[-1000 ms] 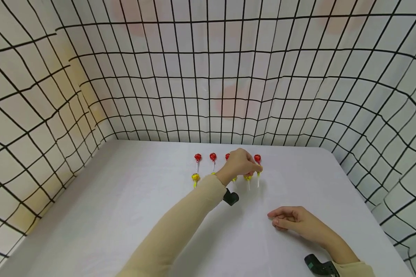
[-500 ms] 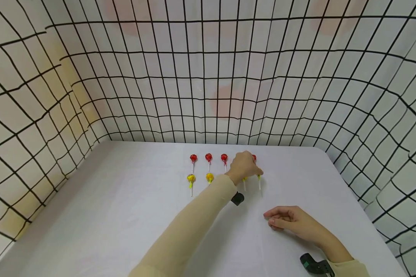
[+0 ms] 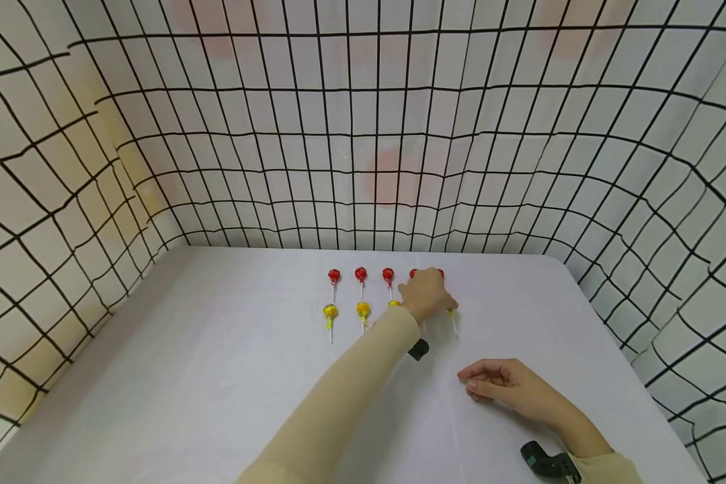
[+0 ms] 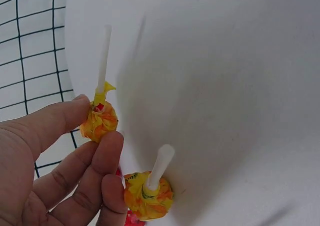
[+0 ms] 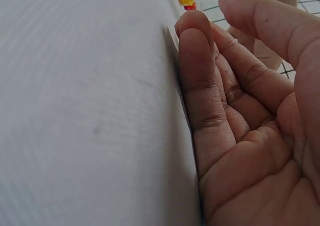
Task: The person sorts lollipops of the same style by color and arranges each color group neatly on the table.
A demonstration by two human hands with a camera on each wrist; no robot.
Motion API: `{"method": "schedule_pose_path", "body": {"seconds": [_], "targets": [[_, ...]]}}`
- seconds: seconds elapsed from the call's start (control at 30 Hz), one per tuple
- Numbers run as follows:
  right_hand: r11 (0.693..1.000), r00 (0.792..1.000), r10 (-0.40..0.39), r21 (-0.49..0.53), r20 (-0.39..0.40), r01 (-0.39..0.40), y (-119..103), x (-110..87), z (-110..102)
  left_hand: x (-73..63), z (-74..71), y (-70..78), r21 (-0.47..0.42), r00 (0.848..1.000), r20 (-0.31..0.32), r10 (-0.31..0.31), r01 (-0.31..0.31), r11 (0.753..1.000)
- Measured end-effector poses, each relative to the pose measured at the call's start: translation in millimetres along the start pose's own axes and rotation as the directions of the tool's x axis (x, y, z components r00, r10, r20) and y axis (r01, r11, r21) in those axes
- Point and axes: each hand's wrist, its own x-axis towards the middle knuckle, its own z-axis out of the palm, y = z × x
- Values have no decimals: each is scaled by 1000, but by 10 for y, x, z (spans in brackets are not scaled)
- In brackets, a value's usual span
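My left hand (image 3: 426, 296) reaches over the right end of two rows of lollipops. It pinches a yellow-wrapped lollipop (image 4: 100, 121) by the head between thumb and fingers, the white stick pointing away from the palm. Beside the curled lower fingers, in the left wrist view, is a second yellow lollipop (image 4: 148, 198), with a bit of red wrapper showing behind it. My right hand (image 3: 514, 386) rests on its side on the white table, fingers loosely bent and holding nothing; in the right wrist view its palm (image 5: 255, 176) shows bare.
Red lollipops (image 3: 360, 274) form the back row, the two rightmost partly behind the left hand. Yellow lollipops (image 3: 330, 311) line up in front of them, some hidden by the hand and sleeve. Black wire grid (image 3: 363, 171) encloses the white table (image 3: 218, 376) at back and sides.
My left hand, with the yellow lollipop, has shifted slightly toward me, and its stick now slants a little. The head view has turned slightly right. The right hand stays put.
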Motion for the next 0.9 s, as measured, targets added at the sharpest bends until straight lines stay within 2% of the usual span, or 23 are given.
{"method": "schedule_pose_path", "body": {"seconds": [0.4,0.67,0.9], "targets": [[1000,1000,7,30,-3,-6,11,18,-6,23,38,27,84,999,-11,36,-35,996],[1000,1000,-5,29,6,5,-28,4,-7,112,75,30,98,999,12,30,-31,995],[999,1000,-20,41,12,19,-12,2,-4,84,75,21,81,999,20,32,-33,996]]}}
